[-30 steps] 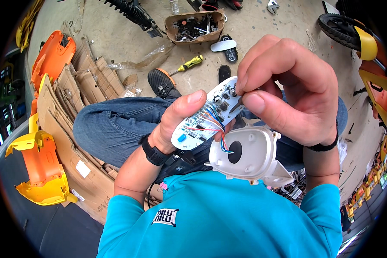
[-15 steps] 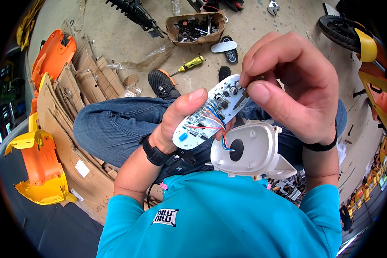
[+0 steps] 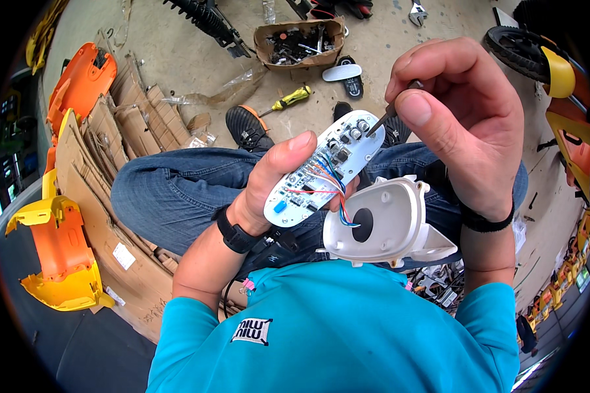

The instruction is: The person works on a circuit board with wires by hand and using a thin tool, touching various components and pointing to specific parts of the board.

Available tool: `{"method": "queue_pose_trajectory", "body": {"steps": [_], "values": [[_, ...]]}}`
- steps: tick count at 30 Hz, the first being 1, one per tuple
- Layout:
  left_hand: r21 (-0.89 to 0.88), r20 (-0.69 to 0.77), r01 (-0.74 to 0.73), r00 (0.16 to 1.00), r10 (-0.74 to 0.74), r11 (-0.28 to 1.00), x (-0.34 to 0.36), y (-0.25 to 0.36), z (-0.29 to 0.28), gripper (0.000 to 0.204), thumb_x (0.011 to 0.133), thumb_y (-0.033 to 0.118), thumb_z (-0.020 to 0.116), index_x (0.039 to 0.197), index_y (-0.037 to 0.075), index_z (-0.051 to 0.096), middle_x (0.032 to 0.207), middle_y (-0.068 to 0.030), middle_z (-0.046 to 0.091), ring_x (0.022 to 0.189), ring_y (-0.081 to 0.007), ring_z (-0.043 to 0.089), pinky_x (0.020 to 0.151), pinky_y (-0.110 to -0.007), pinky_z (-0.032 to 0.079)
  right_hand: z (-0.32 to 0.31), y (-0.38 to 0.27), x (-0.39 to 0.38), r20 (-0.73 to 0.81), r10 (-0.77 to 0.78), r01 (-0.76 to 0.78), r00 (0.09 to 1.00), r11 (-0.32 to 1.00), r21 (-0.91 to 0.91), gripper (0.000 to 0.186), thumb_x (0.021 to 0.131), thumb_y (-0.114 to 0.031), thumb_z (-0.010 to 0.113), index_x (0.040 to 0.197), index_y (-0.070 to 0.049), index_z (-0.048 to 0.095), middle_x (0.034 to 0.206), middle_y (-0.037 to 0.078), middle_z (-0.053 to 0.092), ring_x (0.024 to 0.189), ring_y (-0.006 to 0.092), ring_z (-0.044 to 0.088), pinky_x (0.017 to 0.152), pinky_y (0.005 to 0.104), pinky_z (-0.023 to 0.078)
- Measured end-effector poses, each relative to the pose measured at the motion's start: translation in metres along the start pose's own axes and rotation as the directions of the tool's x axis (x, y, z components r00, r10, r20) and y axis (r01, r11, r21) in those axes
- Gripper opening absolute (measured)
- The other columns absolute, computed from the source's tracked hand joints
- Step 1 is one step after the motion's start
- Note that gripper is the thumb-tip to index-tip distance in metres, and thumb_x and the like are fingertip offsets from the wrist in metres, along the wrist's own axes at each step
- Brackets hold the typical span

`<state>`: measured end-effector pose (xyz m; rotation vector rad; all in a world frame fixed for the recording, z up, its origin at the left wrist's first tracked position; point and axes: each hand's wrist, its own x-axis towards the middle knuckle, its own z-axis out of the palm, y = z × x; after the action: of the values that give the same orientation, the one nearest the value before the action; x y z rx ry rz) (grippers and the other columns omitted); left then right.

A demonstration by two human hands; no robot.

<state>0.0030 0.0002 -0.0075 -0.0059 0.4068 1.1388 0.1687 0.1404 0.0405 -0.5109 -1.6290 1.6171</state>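
My left hand (image 3: 269, 173) grips a white oval circuit board (image 3: 308, 203) by its edge, thumb on top and fingers beneath. Components, a blue part and coloured wires show on its upper face. The wires run into a dark round opening in a white plastic housing (image 3: 400, 223), which lies open side up by my lap. Pinched between the thumb and fingers of my right hand (image 3: 449, 108) is a thin dark pointed tool (image 3: 391, 110). Its tip is at the board's far right end, near the round metal parts; whether it touches cannot be made out.
On the floor ahead are a yellow screwdriver (image 3: 292, 98), a cardboard box of small parts (image 3: 300, 44) and an adjustable wrench (image 3: 417, 13). Flattened cardboard (image 3: 105, 203) and orange-yellow plastic panels (image 3: 62, 252) lie at left. A wheel (image 3: 514, 49) stands at right.
My right hand has moved up and right, drawing the pointed tool back toward the board's end and showing more of its shaft. The board stays nearly still in my left hand.
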Motion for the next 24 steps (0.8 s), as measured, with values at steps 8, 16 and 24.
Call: {"method": "queue_pose_trajectory", "body": {"steps": [8, 16, 24], "values": [[-0.06, 0.011, -0.008, 1.0, 0.009, 0.998, 0.001, 0.0, 0.003, 0.069, 0.094, 0.052, 0.047, 0.121, -0.011, 0.054, 0.091, -0.0205, 0.067, 0.072, -0.0194, 0.068, 0.064, -0.025, 0.056, 0.005, 0.001, 0.0, 0.019, 0.007, -0.008, 1.0, 1.0, 0.021, 0.018, 0.088, -0.004, 0.066, 0.103, 0.001, 0.058, 0.097, 0.01, 0.061, 0.085, 0.0122, 0.058, 0.075, 0.0229, 0.046], [-0.051, 0.003, -0.013, 1.0, 0.013, 0.999, 0.001, 0.0, 0.004, 0.069, 0.094, 0.052, 0.047, 0.122, -0.011, 0.054, 0.091, -0.0204, 0.067, 0.071, -0.0193, 0.068, 0.064, -0.025, 0.056, -0.001, -0.001, 0.001, 0.094, 0.025, -0.026, 0.995, 1.0, 0.007, 0.018, 0.088, -0.005, 0.067, 0.102, 0.001, 0.058, 0.096, 0.01, 0.06, 0.084, 0.0124, 0.058, 0.075, 0.023, 0.046], [0.022, -0.048, -0.01, 0.999, 0.011, 1.0, -0.001, 0.0, -0.003, 0.071, 0.091, 0.055, 0.048, 0.127, -0.007, 0.05, 0.099, -0.0245, 0.064, 0.069, -0.0322, 0.063, 0.048, -0.038, 0.055, -0.001, -0.017, 0.008, 0.148, 0.148, -0.131, 0.978, 0.984, -0.118, 0.018, 0.088, -0.006, 0.067, 0.102, 0.0, 0.058, 0.095, 0.009, 0.06, 0.083, 0.0122, 0.058, 0.074, 0.023, 0.046]]}}
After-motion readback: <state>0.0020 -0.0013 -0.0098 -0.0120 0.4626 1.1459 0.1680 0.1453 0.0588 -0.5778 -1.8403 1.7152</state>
